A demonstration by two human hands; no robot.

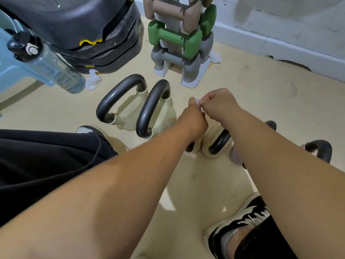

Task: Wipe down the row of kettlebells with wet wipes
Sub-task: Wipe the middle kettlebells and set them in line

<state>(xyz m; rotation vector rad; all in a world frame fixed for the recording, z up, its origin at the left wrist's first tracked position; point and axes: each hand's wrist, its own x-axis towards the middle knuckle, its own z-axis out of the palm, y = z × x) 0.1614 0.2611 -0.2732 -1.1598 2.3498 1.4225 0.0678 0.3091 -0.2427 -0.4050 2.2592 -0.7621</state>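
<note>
Both forearms reached forward; left hand (194, 116) and right hand (218, 103) pinched shut on what seemed a wet wipe (198, 104) above cream kettlebells (162, 116); no legible writing.

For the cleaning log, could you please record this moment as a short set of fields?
left hand: pinching a white wipe together with the right hand
right hand: on the same wipe
kettlebells: cream bodies, black handles, on the floor
used wipes: crumpled wipe by the water bottle
dumbbell rack: behind the kettlebells
</note>
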